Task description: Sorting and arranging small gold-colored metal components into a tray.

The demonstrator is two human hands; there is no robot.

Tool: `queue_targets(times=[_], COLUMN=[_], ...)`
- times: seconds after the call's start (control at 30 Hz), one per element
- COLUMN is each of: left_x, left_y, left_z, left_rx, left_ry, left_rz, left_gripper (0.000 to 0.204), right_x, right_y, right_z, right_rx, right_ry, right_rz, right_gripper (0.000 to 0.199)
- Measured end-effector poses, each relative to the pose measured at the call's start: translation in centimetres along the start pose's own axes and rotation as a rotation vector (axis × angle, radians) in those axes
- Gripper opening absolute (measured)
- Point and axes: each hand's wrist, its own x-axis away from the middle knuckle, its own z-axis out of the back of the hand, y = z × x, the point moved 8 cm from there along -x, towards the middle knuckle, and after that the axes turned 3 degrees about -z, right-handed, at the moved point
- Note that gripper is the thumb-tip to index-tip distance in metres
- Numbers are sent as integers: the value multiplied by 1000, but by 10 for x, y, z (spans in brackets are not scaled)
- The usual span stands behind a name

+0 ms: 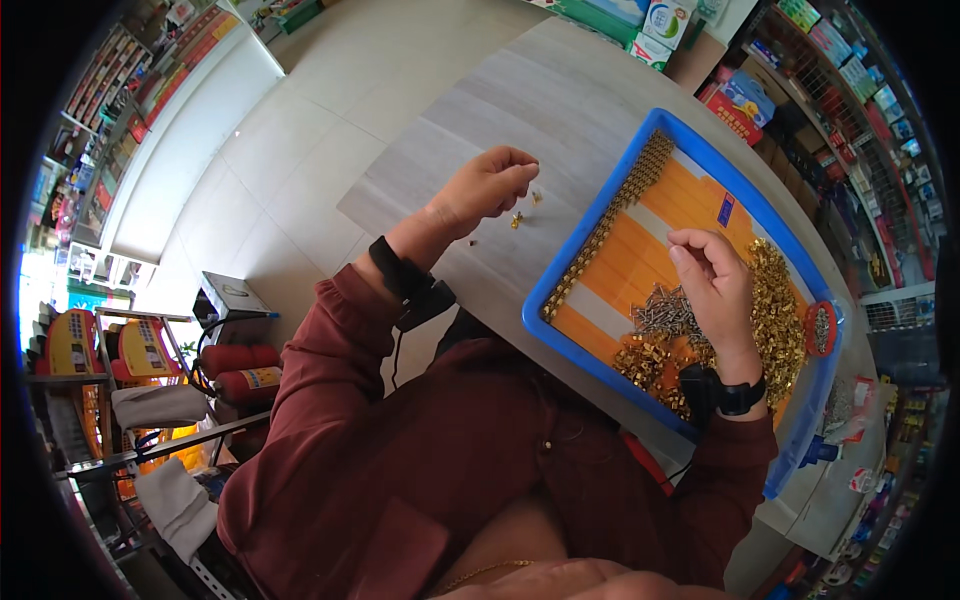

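Observation:
My left hand [492,186] is over the grey table [440,130], its fingers curled and the thumb pressed to the forefinger; anything in the pinch is too small to make out. Beside it on the tabletop lie a few small brass fittings [516,220]. Above the blue tray [532,298] hovers my right hand [712,285], also closed in a pinch whose contents I cannot see. Under and around it are a heap of silver screws [660,315] and loose brass fittings [770,290]. Neat rows of brass pieces [640,180] line the tray's left side.
A small red container [821,328] of screws sits at the tray's right rim. Packed shop shelves [850,110] stand beyond the table on the right. Red cylinders [245,372] and a metal rack [150,440] are at the left. Boxes [665,25] stand behind the table.

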Motion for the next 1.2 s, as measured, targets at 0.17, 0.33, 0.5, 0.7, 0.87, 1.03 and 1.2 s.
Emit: queue_targets(times=[0.17, 0.33, 0.5, 0.7, 0.87, 1.03, 1.2], left_x=[2, 18, 43, 47, 41, 39, 29], left_y=[17, 31, 27, 21, 24, 16, 10], left_z=[2, -28, -86, -133, -141, -144, -146], left_rx=[435, 509, 444, 292, 349, 291, 282], left_ry=[28, -108, -390, -517, -494, -446, -394], left_rz=[-25, 32, 134, 134, 152, 120, 59], left_gripper=[25, 23, 17, 25, 28, 28, 27], right_x=[0, -1, 2, 2, 0, 3, 6], right_y=[4, 3, -1, -28, -17, 0, -4], right_z=[2, 2, -2, -4, 2, -2, -9], right_rx=[-2, -18, 7, 53, 21, -217, -260], right_ry=[4, 15, -66, -85, -55, -41, -118], right_rz=[-3, -11, -63, 112, 72, -103, -132], right_gripper=[13, 15, 15, 13, 13, 12, 9])
